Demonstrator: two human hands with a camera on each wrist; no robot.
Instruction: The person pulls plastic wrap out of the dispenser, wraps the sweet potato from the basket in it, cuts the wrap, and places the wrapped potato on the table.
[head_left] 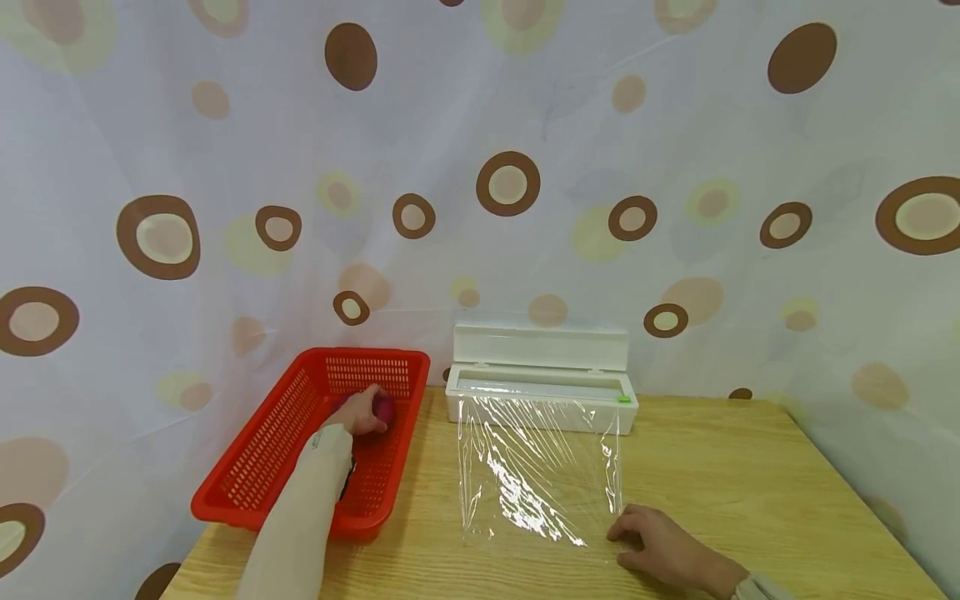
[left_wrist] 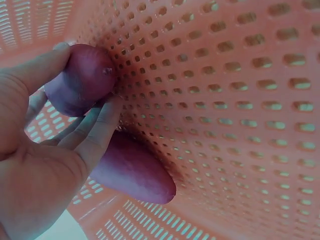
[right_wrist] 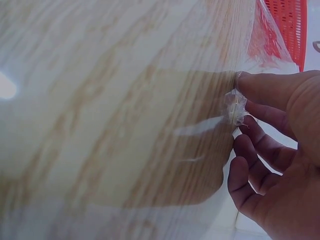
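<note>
a person sat at a wooden table point(head_left: 712, 467) in front of a white curtain point(head_left: 525, 125) printed with brown and yellow circles. the left hand point(head_left: 362, 414) reached into a red plastic basket point(head_left: 262, 454) at the left side of the table. in the left wrist view, its thumb and fingers point(left_wrist: 97, 127) curled around a round purple vegetable point(left_wrist: 82, 80), holding it against the basket's slotted wall. a second, longer purple vegetable point(left_wrist: 135, 172) lay just below it in the basket, touching the fingers.

behind the middle of the table stood a white cling film box point(head_left: 542, 383) with its lid open. a clear sheet of cling film point(head_left: 536, 467) ran from the box toward the person and lay flat on the wood.

the right hand point(head_left: 663, 546) rested on the table at the near right corner of the sheet. in the right wrist view, the thumb and a fingertip point(right_wrist: 250, 82) pinched a small crumpled bit of the film's edge, while the other fingers curled loosely beneath. a light sleeve point(head_left: 296, 525) covered the left forearm.
</note>
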